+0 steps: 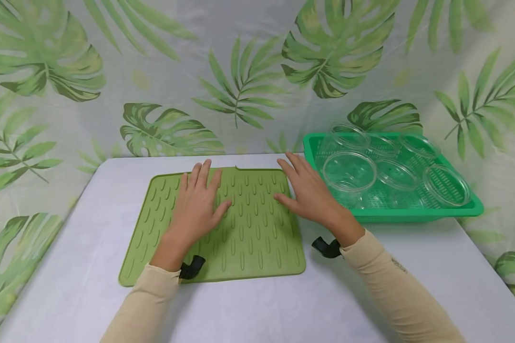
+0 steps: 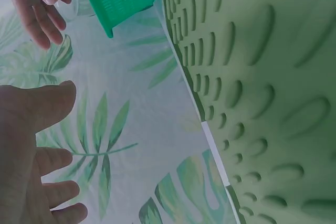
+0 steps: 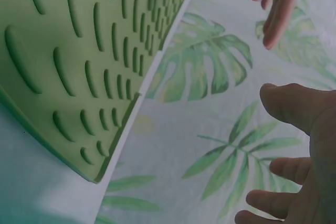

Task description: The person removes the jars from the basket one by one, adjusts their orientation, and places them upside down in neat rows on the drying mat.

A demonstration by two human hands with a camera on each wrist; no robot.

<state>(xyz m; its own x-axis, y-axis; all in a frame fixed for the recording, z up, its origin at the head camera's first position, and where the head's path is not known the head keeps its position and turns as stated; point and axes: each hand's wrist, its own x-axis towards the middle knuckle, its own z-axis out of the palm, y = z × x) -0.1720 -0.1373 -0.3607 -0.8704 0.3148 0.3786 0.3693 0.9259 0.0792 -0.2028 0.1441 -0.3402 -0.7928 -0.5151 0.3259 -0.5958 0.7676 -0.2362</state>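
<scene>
A green drying mat point(image 1: 249, 228) with raised oval ridges lies flat on the white table. Over its left half my left hand point(image 1: 195, 205) hovers, fingers spread and nothing held; the left wrist view shows a gap between that hand point(image 2: 31, 145) and the mat point(image 2: 262, 77). My right hand point(image 1: 309, 193) hovers by the mat's upper right corner, its fingers extended and holding nothing. To its right stands a green plastic basket point(image 1: 395, 216) with several clear round containers, among them a wide one point(image 1: 349, 172) close to that hand.
White cloth covers the table point(image 1: 249, 309), which ends at a leaf-printed curtain point(image 1: 249, 71) behind. Another clear round container point(image 1: 446, 186) sits at the basket's right end. Both wrists carry a black camera mount point(image 1: 192, 267).
</scene>
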